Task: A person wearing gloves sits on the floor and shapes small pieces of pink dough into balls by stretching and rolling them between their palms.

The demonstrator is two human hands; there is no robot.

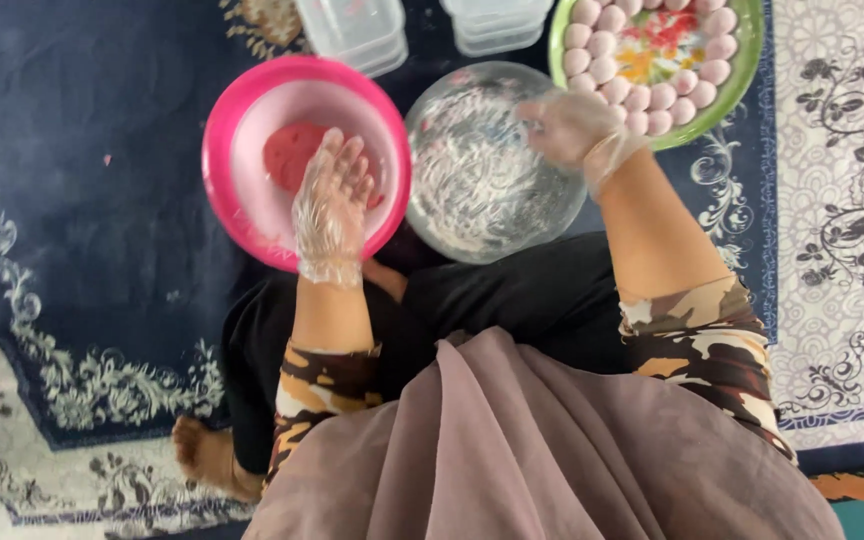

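My left hand (333, 205), in a thin clear plastic glove, hovers flat over the pink bowl (235, 110), fingers apart and empty. A lump of red dough (290, 153) lies in that bowl just beyond the fingertips. My right hand (570, 127), also gloved, is blurred over the far right rim of the clear glass bowl (472, 175), which is dusted with white flour. Whether it holds anything is unclear. Beyond it a green-rimmed plate (742, 65) carries several pink dough balls (647, 98) set around its edge.
Stacked clear plastic containers (357, 30) and a second stack (497, 25) sit at the top. Everything rests on a dark blue patterned carpet (82, 200). My crossed legs in black trousers and a bare foot (202, 455) lie near the bowls.
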